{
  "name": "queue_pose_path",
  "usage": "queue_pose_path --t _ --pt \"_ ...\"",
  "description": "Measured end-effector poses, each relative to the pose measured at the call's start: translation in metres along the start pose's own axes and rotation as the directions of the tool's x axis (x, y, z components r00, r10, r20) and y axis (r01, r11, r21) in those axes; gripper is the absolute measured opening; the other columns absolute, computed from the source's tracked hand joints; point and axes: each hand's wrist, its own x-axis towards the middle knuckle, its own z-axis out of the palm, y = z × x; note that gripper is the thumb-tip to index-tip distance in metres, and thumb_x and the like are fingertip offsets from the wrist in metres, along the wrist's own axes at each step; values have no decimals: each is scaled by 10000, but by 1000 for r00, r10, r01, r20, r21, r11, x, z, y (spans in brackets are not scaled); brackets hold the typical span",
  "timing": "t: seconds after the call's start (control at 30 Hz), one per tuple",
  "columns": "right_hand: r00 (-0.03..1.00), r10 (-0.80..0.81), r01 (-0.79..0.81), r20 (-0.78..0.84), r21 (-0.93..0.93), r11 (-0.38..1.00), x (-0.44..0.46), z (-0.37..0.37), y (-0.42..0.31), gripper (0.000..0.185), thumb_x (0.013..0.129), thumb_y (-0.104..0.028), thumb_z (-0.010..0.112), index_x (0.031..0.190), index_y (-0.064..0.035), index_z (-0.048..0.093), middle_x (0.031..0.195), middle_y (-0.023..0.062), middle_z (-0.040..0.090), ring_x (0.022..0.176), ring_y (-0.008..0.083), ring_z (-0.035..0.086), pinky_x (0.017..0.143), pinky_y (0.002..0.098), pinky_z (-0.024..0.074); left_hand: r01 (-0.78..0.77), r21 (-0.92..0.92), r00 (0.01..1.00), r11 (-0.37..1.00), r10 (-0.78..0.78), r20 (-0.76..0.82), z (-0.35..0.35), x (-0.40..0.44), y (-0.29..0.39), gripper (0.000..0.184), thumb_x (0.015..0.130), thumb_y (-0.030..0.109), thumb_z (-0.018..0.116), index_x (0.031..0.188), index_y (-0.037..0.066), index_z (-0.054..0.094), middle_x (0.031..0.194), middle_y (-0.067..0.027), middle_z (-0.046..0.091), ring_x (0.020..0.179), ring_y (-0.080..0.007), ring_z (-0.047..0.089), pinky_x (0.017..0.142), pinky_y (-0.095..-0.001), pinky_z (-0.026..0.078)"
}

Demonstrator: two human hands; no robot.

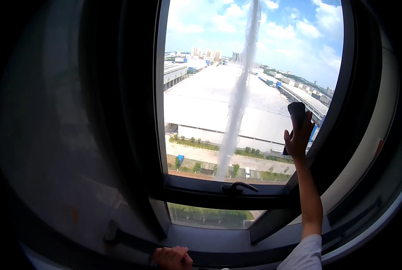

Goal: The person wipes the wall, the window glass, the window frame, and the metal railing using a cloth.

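Note:
My right hand (300,135) is raised to the lower right part of the window pane (201,103), thumb held apart from the fingers. Beneath its palm is a dark cloth (296,108), pressed to the glass and showing above the fingers and beside the wrist. A whitish, cloudy streak (239,101) runs from top to bottom down the middle of the pane. Low in the view, my left hand (171,258) is closed on a dark rail (140,244) in front of the window; its fingertips are hidden.
A dark window handle (240,186) sits on the lower frame (201,196). Below is a smaller pane (210,217) above a grey sill (205,238). A dim grey panel (52,135) stands at left. Large white roofs and a road lie far below outside.

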Motion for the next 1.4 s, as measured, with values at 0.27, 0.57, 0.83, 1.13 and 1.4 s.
queue_pose_path --t 0.27,0.57,0.83,1.13,1.4 --pt "968 108 -117 -226 -28 993 156 16 -128 662 915 -345 574 1523 -206 349 1563 269 224 1442 464 222 1106 652 240 -10 42 1000 999 10 -8 5 2 0 109 769 117 583 791 78 683 724 -63 663 602 -228 605 571 -356 444" --pt "845 -526 529 -93 287 799 61 65 -315 495 935 -229 528 1398 -57 512 1543 62 351 1389 274 340 1082 423 327 3 31 1000 1000 -3 -18 6 10 3 125 736 56 584 806 80 684 729 -58 660 601 -232 595 568 -361 440" --pt "985 -174 174 2 25 984 70 22 -127 527 894 -221 588 1416 -216 515 1552 163 327 1423 376 318 1101 560 279 -10 66 1000 998 9 12 7 8 -1 138 727 56 574 797 77 692 716 -61 657 592 -238 589 563 -365 436" --pt "828 409 -449 -384 -14 894 71 23 -17 668 910 -293 595 1516 -151 353 1568 262 224 1434 424 250 1127 529 226 -13 98 1000 995 13 0 8 14 1 144 727 58 568 786 89 695 689 -61 639 570 -237 574 542 -368 426" --pt "975 -175 201 -134 213 956 136 36 -231 634 851 -315 636 1427 -101 481 1530 151 342 1401 358 326 1100 534 314 0 152 1000 988 2 -13 10 8 2 132 730 58 574 769 94 695 696 -57 642 580 -246 575 553 -376 438"
